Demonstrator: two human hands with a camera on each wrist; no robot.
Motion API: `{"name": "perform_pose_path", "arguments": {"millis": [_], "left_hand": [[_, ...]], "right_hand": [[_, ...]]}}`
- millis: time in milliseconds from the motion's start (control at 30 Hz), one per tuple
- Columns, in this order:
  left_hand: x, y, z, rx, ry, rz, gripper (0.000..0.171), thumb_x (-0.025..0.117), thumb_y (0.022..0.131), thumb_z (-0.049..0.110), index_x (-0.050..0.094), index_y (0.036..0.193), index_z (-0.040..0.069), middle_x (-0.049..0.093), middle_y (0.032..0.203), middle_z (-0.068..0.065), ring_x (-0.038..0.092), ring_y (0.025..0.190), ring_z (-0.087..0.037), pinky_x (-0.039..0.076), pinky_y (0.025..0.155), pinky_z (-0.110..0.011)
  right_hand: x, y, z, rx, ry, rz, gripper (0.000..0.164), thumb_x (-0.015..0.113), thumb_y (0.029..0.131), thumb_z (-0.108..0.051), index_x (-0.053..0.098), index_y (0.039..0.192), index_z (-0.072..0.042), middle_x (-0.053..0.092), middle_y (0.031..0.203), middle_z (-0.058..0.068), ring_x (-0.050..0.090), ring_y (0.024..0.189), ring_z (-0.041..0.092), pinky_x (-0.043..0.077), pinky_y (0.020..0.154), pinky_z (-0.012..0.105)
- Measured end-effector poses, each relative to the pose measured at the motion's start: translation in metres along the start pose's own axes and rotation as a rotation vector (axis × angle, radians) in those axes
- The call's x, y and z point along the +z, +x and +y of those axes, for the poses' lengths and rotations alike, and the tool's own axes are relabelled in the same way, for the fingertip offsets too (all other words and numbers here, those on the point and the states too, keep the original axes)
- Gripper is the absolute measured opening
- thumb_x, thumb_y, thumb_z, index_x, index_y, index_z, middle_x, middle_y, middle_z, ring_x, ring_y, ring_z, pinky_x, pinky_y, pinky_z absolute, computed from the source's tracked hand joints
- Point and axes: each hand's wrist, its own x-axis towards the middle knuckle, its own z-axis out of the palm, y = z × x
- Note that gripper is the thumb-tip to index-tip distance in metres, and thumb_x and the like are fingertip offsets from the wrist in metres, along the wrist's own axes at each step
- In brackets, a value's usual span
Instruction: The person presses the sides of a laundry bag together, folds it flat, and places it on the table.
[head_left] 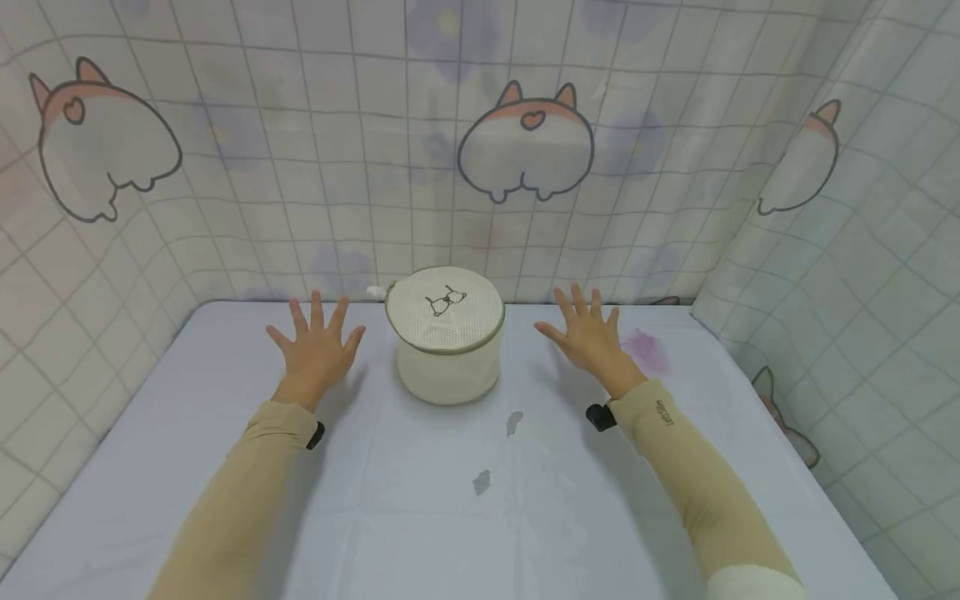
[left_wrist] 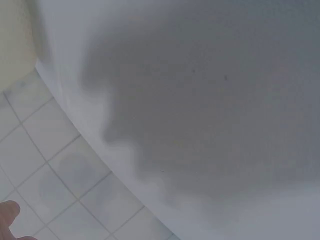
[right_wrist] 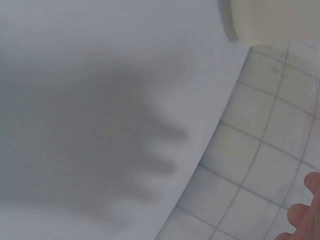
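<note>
From the head camera, a round, pale mesh-topped case (head_left: 450, 375) stands upright near the far edge of the white surface (head_left: 420, 500), midway or so between two bare hands. The left hand (head_left: 315, 354) and the right hand (head_left: 592, 337) are well apart, palms down, fingers fanned and holding nothing; judging by the shadows, both seem to hover rather than rest. The case lies to the right of the left hand and to the left of the right, with each thumb pointing in towards it, neither touching. The left thumb looks a touch nearer (though there's very little in it). Being drum-shaped, the case shows no clear long axis; its lid (head_left: 446, 308), printed with a pair of spectacles, carries a small white tab (head_left: 377, 292) on the left side. In the left wrist view, only a slice of the case enters at the upper left, with a fingertip low in the corner and a broad hand shadow between. The right wrist view nearly mirrors that: case at the upper right, fingertips at the lower right, clear of it.
</note>
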Motion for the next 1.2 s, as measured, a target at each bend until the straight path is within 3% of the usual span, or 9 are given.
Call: {"name": "perform_pose_path", "arguments": {"millis": [400, 733, 1200], "left_hand": [[0.0, -0.005, 0.005, -0.002, -0.031, 0.031, 0.072, 0.026, 0.109, 0.057, 0.013, 0.166, 0.016, -0.01, 0.167, -0.026, -0.027, 0.147, -0.05, -0.013, 0.101, -0.085], [-0.006, -0.01, 0.01, 0.0, -0.029, 0.027, 0.071, 0.025, 0.109, 0.056, 0.011, 0.166, 0.016, -0.016, 0.167, -0.023, -0.027, 0.147, -0.049, -0.013, 0.101, -0.085], [-0.018, -0.012, 0.017, 0.031, -0.199, 0.13, 0.071, 0.03, 0.109, 0.054, 0.019, 0.165, 0.011, -0.001, 0.168, -0.027, -0.009, 0.149, -0.055, -0.005, 0.101, -0.087]], "right_hand": [[-0.002, -0.006, -0.007, -0.038, 0.049, 0.04, 0.087, 0.035, 0.103, -0.068, 0.008, 0.166, -0.014, -0.003, 0.17, 0.017, -0.01, 0.152, 0.047, -0.003, 0.114, 0.074], [-0.01, -0.017, -0.01, -0.07, 0.078, 0.114, 0.082, 0.043, 0.105, -0.059, 0.013, 0.166, -0.012, 0.006, 0.169, 0.02, -0.001, 0.152, 0.05, 0.005, 0.115, 0.075], [-0.013, -0.023, -0.018, -0.161, 0.164, 0.205, 0.074, 0.052, 0.107, -0.047, 0.026, 0.162, -0.005, 0.019, 0.167, 0.023, 0.014, 0.15, 0.051, 0.019, 0.116, 0.07]]}}
